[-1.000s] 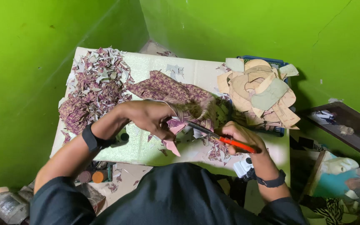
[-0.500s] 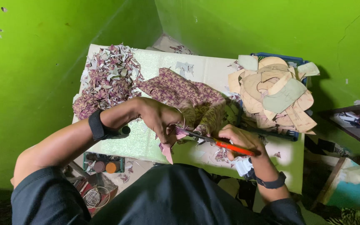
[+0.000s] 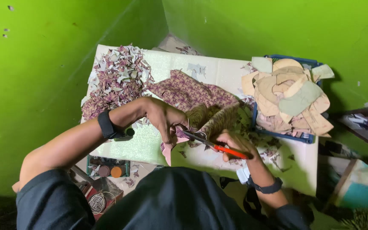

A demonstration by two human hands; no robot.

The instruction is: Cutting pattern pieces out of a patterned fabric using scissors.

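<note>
Head view: counter (image 3: 218, 72) seen from above.
Left hand (image 3: 165, 121): closed, pinching patterned fabric piece (image 3: 175, 136).
Right hand (image 3: 235, 145): wrapped around orange-handled scissors (image 3: 214, 146), blades at the fabric.
Fabric: held above counter's near edge.

scissors (image 3: 218, 147): orange handles | fabric (image 3: 192, 91): purple woven print | walls (image 3: 43, 64): green
</note>
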